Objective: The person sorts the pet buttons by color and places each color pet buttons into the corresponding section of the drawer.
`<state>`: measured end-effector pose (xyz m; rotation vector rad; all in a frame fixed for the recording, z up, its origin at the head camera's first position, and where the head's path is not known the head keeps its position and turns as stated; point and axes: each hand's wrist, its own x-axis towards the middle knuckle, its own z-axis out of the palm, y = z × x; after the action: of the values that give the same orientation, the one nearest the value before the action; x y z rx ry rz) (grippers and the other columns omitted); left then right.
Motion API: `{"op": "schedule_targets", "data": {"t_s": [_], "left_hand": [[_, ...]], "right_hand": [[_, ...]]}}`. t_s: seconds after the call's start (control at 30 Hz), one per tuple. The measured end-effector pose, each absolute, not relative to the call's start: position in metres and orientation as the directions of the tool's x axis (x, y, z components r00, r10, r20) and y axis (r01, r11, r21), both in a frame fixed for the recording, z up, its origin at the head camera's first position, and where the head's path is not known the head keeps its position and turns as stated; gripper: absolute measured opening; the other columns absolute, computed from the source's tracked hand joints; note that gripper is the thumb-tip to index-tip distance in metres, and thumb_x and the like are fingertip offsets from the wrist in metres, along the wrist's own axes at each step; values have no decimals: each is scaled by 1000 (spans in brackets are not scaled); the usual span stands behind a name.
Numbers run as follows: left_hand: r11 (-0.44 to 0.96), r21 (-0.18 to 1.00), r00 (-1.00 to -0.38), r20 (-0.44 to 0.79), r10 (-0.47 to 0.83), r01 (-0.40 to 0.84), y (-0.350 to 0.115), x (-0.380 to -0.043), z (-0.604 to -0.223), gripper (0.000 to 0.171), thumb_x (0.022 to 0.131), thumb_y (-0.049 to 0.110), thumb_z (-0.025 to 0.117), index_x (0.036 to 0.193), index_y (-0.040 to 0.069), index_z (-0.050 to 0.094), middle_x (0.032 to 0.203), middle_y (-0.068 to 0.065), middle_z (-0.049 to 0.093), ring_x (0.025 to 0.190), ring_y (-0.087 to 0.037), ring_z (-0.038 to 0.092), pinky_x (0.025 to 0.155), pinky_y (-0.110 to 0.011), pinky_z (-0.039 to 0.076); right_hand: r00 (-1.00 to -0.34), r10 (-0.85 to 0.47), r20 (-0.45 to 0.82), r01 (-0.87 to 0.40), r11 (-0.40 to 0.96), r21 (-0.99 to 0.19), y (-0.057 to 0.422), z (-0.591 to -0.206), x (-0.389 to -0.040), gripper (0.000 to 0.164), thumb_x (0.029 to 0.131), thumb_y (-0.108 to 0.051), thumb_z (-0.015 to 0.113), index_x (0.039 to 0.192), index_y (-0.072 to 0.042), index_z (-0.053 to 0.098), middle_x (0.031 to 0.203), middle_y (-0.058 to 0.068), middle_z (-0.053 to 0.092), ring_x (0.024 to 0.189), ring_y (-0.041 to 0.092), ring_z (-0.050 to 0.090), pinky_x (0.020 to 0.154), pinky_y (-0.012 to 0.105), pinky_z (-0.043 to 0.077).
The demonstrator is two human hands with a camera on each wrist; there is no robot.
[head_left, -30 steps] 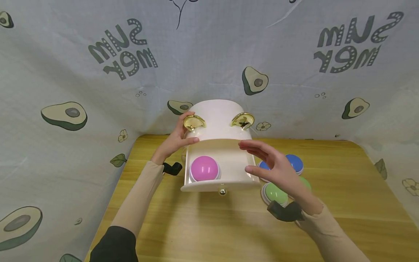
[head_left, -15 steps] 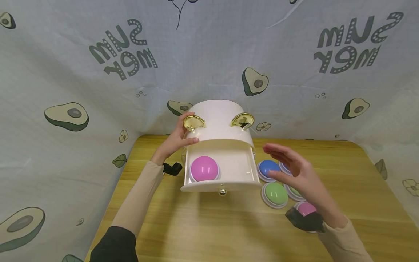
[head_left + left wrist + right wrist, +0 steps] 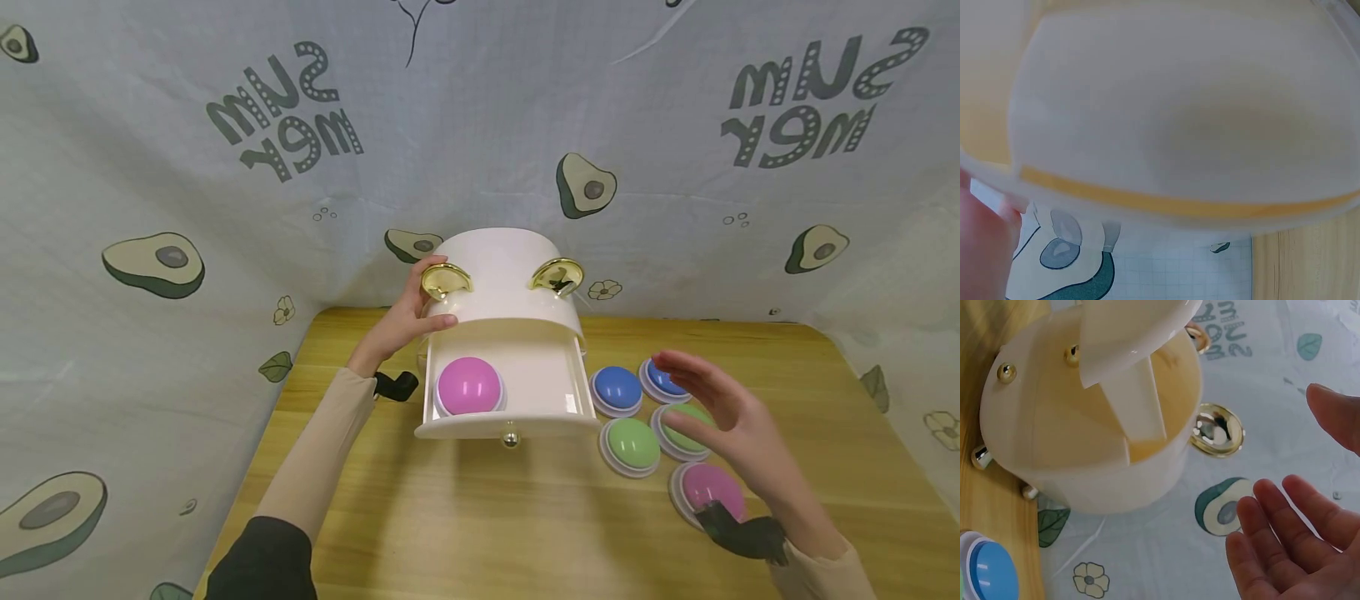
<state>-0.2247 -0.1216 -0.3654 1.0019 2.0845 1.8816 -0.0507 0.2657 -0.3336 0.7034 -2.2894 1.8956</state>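
Head view: my left hand (image 3: 405, 321) grips the side of the white cabinet (image 3: 498, 275), which stands by the worktop's (image 3: 450, 533) far edge, left of middle, its drawer (image 3: 540, 375) pulled out with a pink dome (image 3: 470, 386) in the left front corner. My right hand (image 3: 738, 425), empty with fingers loosely spread, hovers towards the worktop's right edge, over a green dome (image 3: 693, 412). If my left grip slackened, I think a knock on the drawer could shift the cabinet; a low sweep of my right fingers might scatter the domes. Those fingers partly cover the farther blue dome (image 3: 663, 381), and a dark strap (image 3: 738, 533) crosses the worktop's pink one. My left fingertips are partly hidden; the left wrist view is mostly blurred white.
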Motion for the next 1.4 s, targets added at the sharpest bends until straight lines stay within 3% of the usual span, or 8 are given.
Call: {"op": "schedule_targets", "data": {"t_s": [0.1, 0.3, 0.63, 0.97, 1.2, 1.4], "left_hand": [[-22, 931, -762, 311, 568, 364, -122, -225, -366, 83, 87, 20, 72, 144, 15, 11, 146, -13, 21, 138, -26, 21, 110, -50, 16], [-21, 933, -764, 307, 567, 359, -122, -225, -366, 80, 87, 2, 65, 144, 15, 12, 146, -13, 20, 138, -26, 21, 111, -49, 16], [-12, 937, -770, 294, 566, 349, -122, -224, -365, 80, 87, 0, 64, 145, 17, 11, 148, -11, 18, 140, -24, 19, 111, -49, 17], [-20, 942, -773, 286, 566, 334, -122, -225, -365, 83, 85, -7, 63, 144, 15, 10, 148, -13, 17, 139, -26, 19, 110, -49, 19], [-25, 934, -761, 306, 571, 357, -122, -227, -367, 79, 88, 3, 66, 144, 16, 12, 147, -12, 20, 140, -26, 19, 110, -51, 17], [-33, 931, -757, 316, 572, 363, -122, -226, -367, 82, 87, 15, 70, 144, 16, 12, 146, -12, 20, 139, -25, 20, 110, -50, 19]], "right_hand": [[-897, -276, 346, -390, 125, -912, 271, -337, -47, 63, 80, 27, 56, 138, 11, 37, 138, 12, 48, 128, 13, 43, 103, 17, 29], [-920, -235, 314, -359, 182, -916, 282, -344, -40, 63, 81, 25, 56, 140, 9, 37, 140, 7, 47, 128, 10, 42, 99, 14, 32], [-943, -163, 291, -328, 292, -898, 305, -356, -33, 68, 80, 25, 57, 142, 5, 37, 142, 3, 45, 129, 7, 37, 98, 12, 29], [-952, -147, 267, -296, 227, -928, 326, -373, -22, 72, 80, 27, 52, 145, 5, 31, 145, 2, 41, 131, 6, 34, 101, 12, 25], [-967, -124, 225, -246, 202, -948, 337, -390, -12, 75, 81, 25, 52, 147, 3, 26, 149, 2, 37, 132, 3, 32, 103, 12, 22], [-991, -85, 106, -126, 296, -947, 346, -409, -4, 79, 86, 17, 54, 152, -12, 23, 151, -9, 31, 130, -5, 28, 99, 8, 20]]}}
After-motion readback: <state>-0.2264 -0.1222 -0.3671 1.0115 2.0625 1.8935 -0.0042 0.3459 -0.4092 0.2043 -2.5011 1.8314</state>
